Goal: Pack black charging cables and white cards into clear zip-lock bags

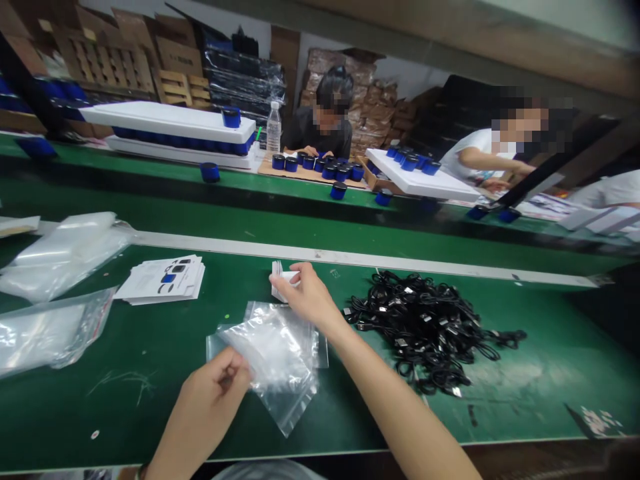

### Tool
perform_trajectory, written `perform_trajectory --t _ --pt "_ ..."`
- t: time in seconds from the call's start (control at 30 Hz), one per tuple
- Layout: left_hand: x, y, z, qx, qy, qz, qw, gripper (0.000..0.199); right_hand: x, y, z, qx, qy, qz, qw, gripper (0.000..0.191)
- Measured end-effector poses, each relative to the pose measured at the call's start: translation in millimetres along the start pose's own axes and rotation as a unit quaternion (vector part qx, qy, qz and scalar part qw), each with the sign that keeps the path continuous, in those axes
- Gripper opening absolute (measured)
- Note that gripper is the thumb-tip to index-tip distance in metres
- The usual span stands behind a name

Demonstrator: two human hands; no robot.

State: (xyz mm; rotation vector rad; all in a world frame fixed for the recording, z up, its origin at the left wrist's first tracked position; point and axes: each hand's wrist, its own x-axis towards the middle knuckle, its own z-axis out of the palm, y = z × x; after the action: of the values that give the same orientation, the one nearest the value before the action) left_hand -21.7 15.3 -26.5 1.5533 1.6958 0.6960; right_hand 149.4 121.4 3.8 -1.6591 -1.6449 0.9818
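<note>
My left hand pinches the left edge of a clear plastic bag, which lies over other clear bags on the green table. Above the bags, my right hand has its fingers closed on a small stack of white cards standing on edge. A pile of printed leaflets rests to the left of the bags. To the right of my right forearm sits a heap of coiled black cables.
Packs of clear bags lie at the far left. A white strip crosses the table. Beyond it, blue-black round items stand along a ledge, with white foam trays, a bottle and people working.
</note>
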Motion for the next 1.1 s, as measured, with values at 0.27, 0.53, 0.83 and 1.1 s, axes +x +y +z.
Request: perform_trajectory --t 0.27,0.53,0.83,1.1 --pt "-1 1 -0.5 -0.074 0.003 -0.023 0.997 0.029 36 23 5 0.059 -0.078 0.060 0.993 0.025" --pt "11 0 -7.8 -0.159 0.053 -0.062 0.984 0.026 -55 8 -21 0.035 -0.005 -0.069 0.997 0.023" --pt "14 8 -3.2 -0.053 0.173 -0.032 0.983 0.017 -122 7 41 -0.021 0.073 -0.261 0.962 0.012" --pt "15 12 -12.4 -0.016 0.218 -0.014 0.976 0.015 -137 23 83 0.355 -0.077 0.058 0.930 0.024"
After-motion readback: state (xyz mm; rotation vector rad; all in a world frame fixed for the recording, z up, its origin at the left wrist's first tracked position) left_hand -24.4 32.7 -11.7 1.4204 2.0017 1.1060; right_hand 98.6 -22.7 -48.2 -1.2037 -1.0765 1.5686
